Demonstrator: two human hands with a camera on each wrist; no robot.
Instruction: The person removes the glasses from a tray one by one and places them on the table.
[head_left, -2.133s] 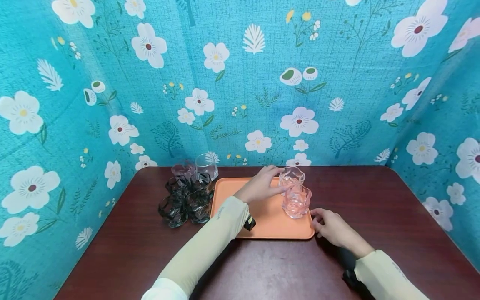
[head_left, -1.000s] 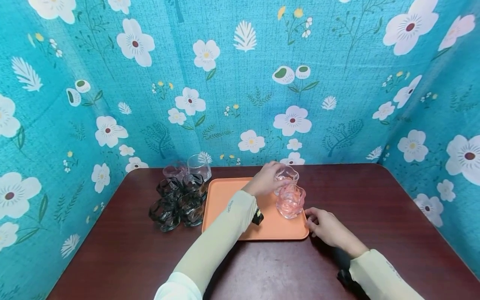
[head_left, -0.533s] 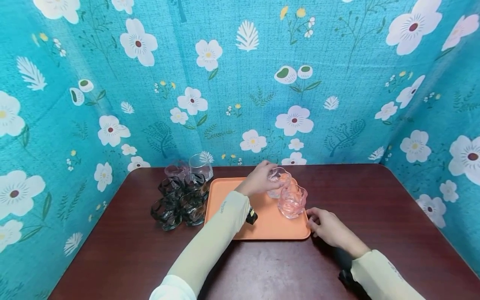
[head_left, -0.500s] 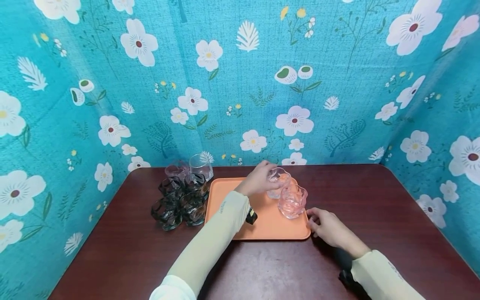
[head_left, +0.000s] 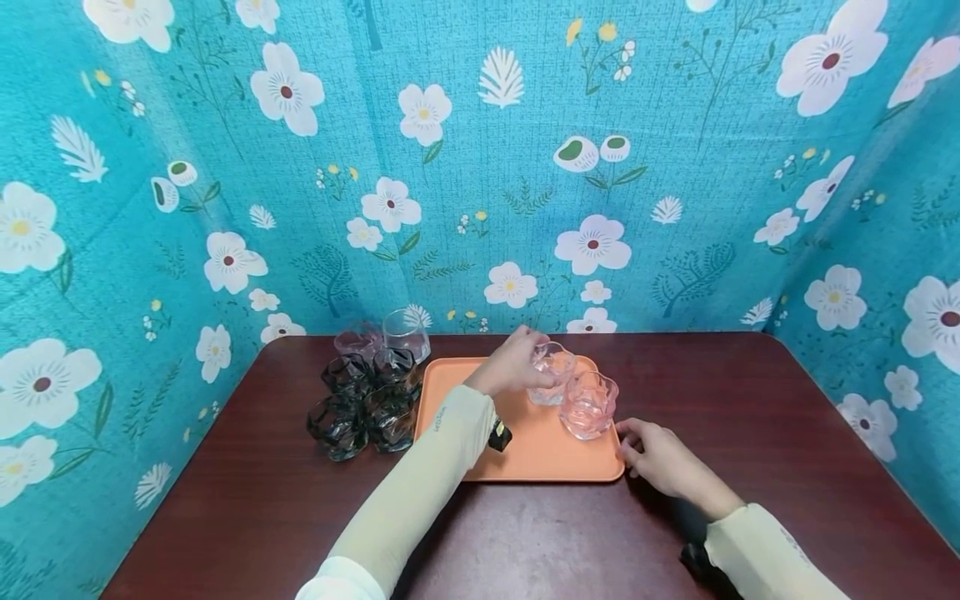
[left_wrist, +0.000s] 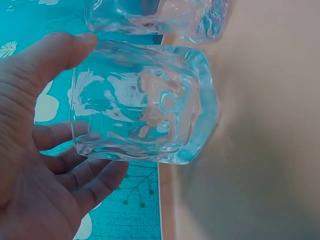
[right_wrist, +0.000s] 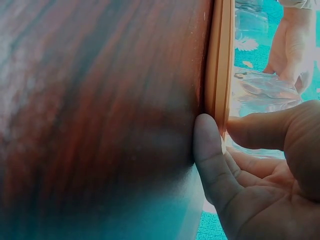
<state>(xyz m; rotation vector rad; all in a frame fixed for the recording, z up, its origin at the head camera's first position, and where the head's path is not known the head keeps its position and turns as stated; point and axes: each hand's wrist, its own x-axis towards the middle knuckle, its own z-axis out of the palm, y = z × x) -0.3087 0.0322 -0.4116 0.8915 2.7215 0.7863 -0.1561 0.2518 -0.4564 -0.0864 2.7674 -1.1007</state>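
A clear, wavy drinking glass [head_left: 553, 377] stands at the back of the orange tray [head_left: 532, 454], in my left hand [head_left: 513, 363]. In the left wrist view, the thumb [left_wrist: 75, 49] lies along one side of this glass [left_wrist: 145, 105], near its rim, and the fingers [left_wrist: 92, 182] curve round the other side. A second wavy glass [head_left: 590, 407], pinkish over the tray, stands just in front and to the right, close beside it. My right hand [head_left: 656, 457] pinches the tray's front right edge, the thumb inside the rim [right_wrist: 222, 65] and the index finger outside.
Left of the tray, several dark wavy glasses [head_left: 337, 429] stand in a cluster, with a purplish glass [head_left: 358, 340] and a clear straight-sided glass [head_left: 407, 337] behind. The dark red table [head_left: 750, 417] meets a blue flowered cloth [head_left: 465, 208] at the back.
My left hand has brought the clear glass from the back right of the tray leftward, then slightly down onto it. The right hand stays on the tray's edge.
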